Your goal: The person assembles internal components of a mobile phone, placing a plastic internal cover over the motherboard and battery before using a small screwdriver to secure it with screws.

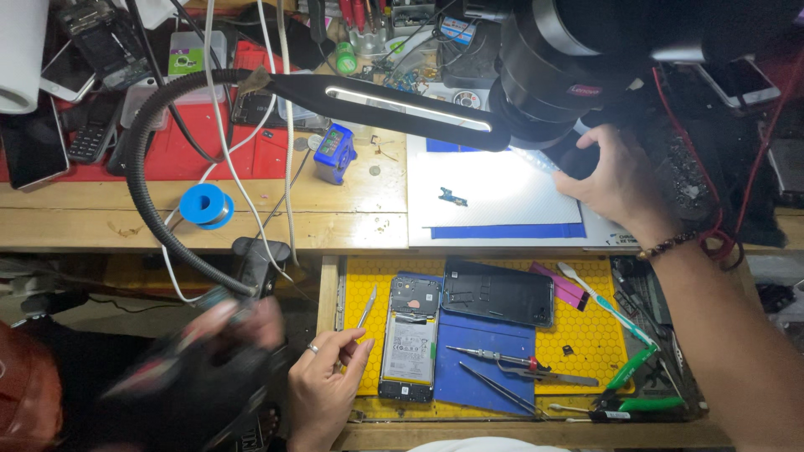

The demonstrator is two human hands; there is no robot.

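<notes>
My right hand (620, 180) reaches up over the white work mat (502, 197), its fingers curled around a dark part (578, 161) under the black microscope head (569, 59). A small circuit piece (452, 198) lies on that mat. My left hand (322, 381), with a ring on it, pinches the lower end of a thin metal tool (368, 305) at the left edge of the open drawer. Just right of it lies an opened phone (410, 339) with its battery showing, and beside that a dark back cover (498, 293).
The drawer's yellow honeycomb mat (586, 335) holds a blue pad (490, 377), tweezers (494, 356), a toothbrush (599, 301) and green-handled pliers (641, 377). A gooseneck lamp (402, 105) spans the bench. At the lower left, a blurred hand (234, 326) holds something dark. A blue spool (205, 205) and phones (33, 142) sit left.
</notes>
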